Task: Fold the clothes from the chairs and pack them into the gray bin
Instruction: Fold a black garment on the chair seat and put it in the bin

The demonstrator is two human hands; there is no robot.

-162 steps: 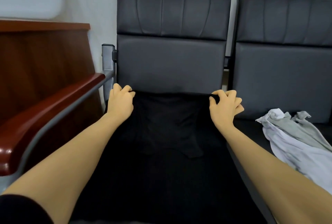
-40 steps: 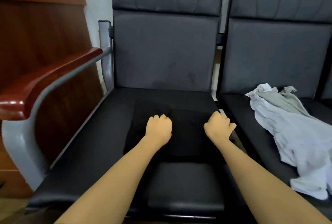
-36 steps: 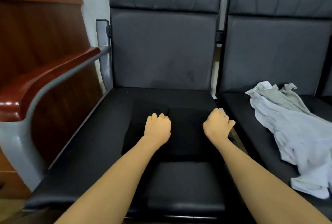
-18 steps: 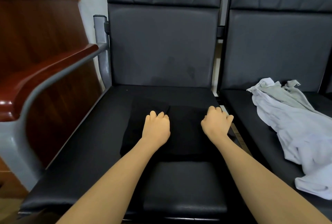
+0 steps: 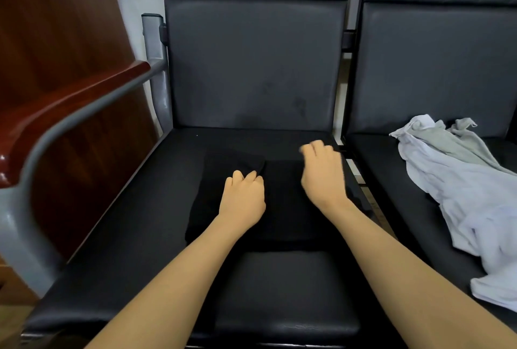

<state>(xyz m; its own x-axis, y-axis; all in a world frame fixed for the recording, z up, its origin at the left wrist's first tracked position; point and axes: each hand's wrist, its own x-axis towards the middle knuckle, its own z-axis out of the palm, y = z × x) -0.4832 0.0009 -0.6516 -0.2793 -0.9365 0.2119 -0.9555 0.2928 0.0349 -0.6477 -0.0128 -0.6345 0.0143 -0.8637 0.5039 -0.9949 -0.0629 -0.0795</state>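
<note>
A black garment (image 5: 282, 217), folded into a flat rectangle, lies on the seat of the left black chair (image 5: 156, 209). My left hand (image 5: 242, 197) rests on the garment's left half with the fingers curled and nothing gripped. My right hand (image 5: 321, 178) hovers just above the garment's far right corner. It is blurred, its fingers are loosely bent and apart, and it holds nothing. A crumpled pile of white and gray clothes (image 5: 461, 189) lies on the seat of the right chair (image 5: 391, 181). The gray bin is out of view.
A wooden armrest on a gray metal frame (image 5: 70, 105) runs along the left chair's left side, with a wooden panel (image 5: 50, 27) behind it. A narrow gap (image 5: 361, 178) separates the two seats. Both chair backs stand upright at the far side.
The black garment went from spread up the seat to a folded rectangle. In the last half second my right hand lifted off it and moved forward; my left hand stayed.
</note>
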